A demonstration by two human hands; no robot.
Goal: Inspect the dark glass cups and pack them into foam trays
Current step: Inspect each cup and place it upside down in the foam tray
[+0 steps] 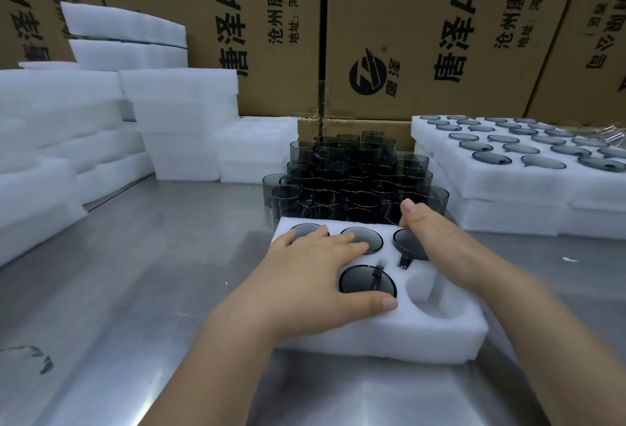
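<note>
A white foam tray [399, 330] lies on the steel table in front of me, with dark glass cups sunk in its holes. My left hand [315, 266] rests flat on the tray, fingers straight over two far cups [371, 239], thumb by a near cup [359, 281]. My right hand [437, 239] holds the far-right cup [406, 241] at its rim, thumb raised, its fingers hidden behind it. One near-right hole [430, 293] is empty. A dense stack of loose dark cups [352, 178] stands just behind the tray.
Filled foam trays [508, 181] are stacked at the right. Piles of empty foam trays [183, 120] fill the left and back left. Printed cardboard boxes [423, 35] wall off the rear. Bare steel table [135, 273] lies at my left and near side.
</note>
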